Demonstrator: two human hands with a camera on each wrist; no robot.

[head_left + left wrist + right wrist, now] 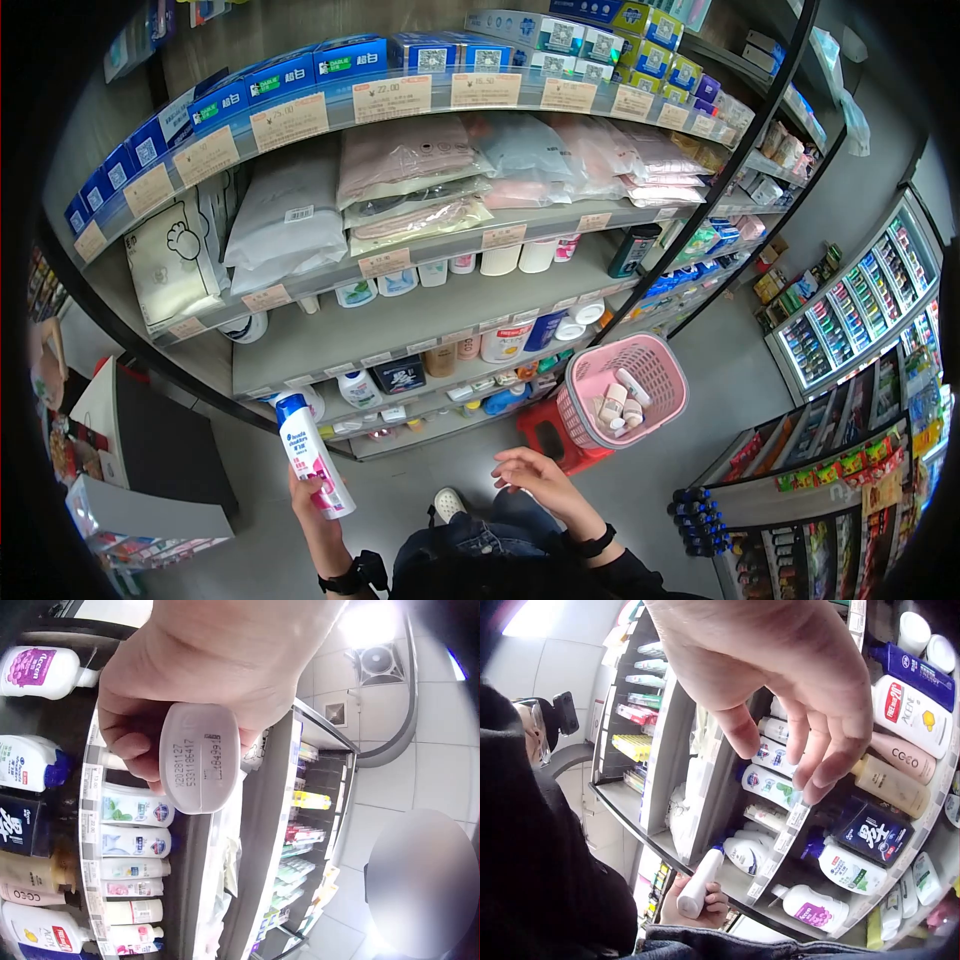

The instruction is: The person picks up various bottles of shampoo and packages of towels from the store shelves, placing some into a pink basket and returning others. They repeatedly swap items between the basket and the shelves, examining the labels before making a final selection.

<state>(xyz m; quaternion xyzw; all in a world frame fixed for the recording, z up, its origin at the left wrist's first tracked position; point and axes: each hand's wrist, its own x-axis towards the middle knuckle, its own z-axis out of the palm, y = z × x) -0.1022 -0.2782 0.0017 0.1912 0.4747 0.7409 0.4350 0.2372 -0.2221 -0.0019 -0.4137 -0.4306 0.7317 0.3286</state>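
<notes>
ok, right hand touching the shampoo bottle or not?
Apart. The head view shows the right hand open in the air, with floor between it and the shampoo bottle, which the left hand grips.

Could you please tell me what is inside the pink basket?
The pink basket holds several small white and pinkish bottles or tubes. Anything beneath them is hidden by the pile and the basket wall.

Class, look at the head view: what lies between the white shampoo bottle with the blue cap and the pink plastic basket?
In the head view, the open right hand hangs between the bottle and the basket, over grey floor.
</notes>
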